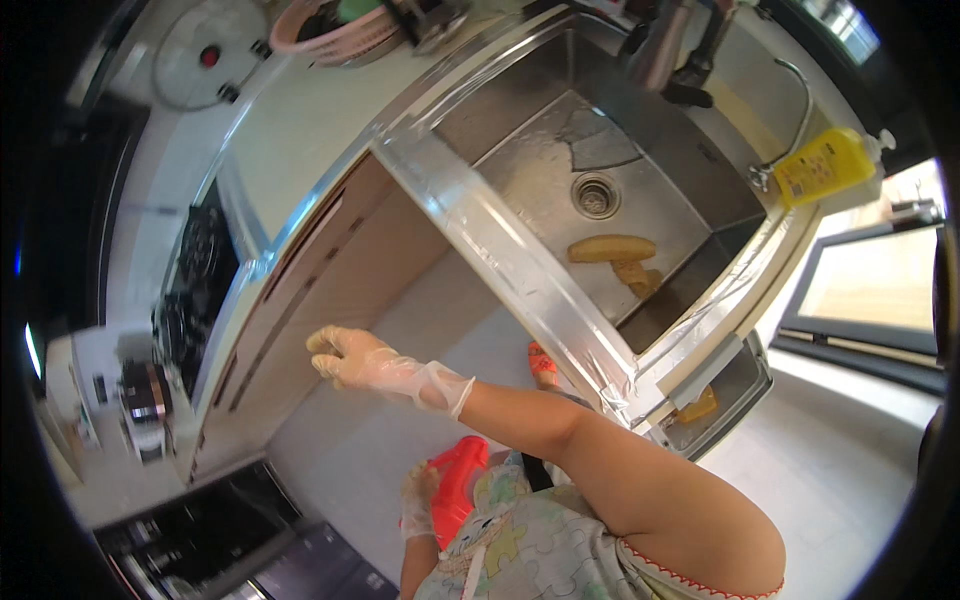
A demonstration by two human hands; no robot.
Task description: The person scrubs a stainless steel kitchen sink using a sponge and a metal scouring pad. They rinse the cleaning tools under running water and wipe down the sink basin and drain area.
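Note:
My right hand [352, 361], in a translucent disposable glove, reaches out in front of the cabinet fronts below the counter. Its fingers are loosely bent and apart, with nothing visible between them. Lower down, near my body, my gloved left hand [420, 491] grips a red plastic container [457, 487], held on its side against my patterned clothing. Part of that container is hidden, so its full shape cannot be told. In the stainless steel sink [517, 202] lie a long yellow-brown piece [611, 248] and a crumpled one [636, 278], possibly sponge or cloth.
A yellow pump bottle [821, 166] stands beside the tap [795, 112]. A grey bin [739, 405] hangs at the sink's near corner. On the counter are a pink basket [337, 37], a glass lid [206, 56] and a gas hob [195, 292]. A red slipper [541, 364] shows below.

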